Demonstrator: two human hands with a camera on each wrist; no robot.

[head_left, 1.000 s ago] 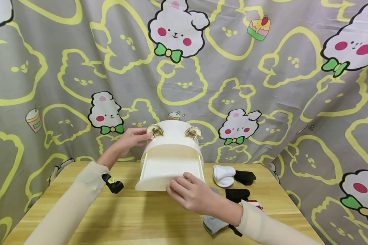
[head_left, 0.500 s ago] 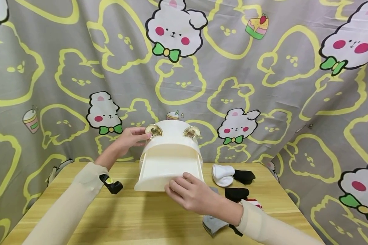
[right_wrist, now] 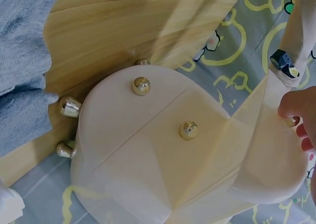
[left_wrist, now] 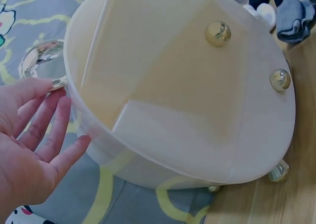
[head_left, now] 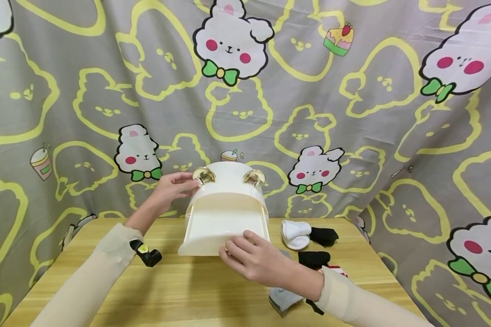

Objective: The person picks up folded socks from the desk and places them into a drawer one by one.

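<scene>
A white drawer box [head_left: 231, 181] with two gold ring-shaped ears stands on the table in the head view. Its top drawer [head_left: 225, 222] is pulled out, and I see only bare white inside it. My left hand [head_left: 169, 193] pinches the left gold ear [left_wrist: 42, 61] between thumb and fingers. At the drawer's front, my right hand [head_left: 255, 261] pinches a gold knob [right_wrist: 292, 121], mostly covered by the fingers. Below, the closed part of the box bears two more gold knobs, such as the upper knob [right_wrist: 188, 130].
Right of the box lie a white sock bundle [head_left: 295, 235], a black sock bundle [head_left: 324, 236], another black sock [head_left: 313, 259], a red-striped piece [head_left: 338, 270] and grey socks [head_left: 285, 298], partly under my right arm. A patterned curtain [head_left: 245, 113] hangs behind the wooden table [head_left: 212, 299].
</scene>
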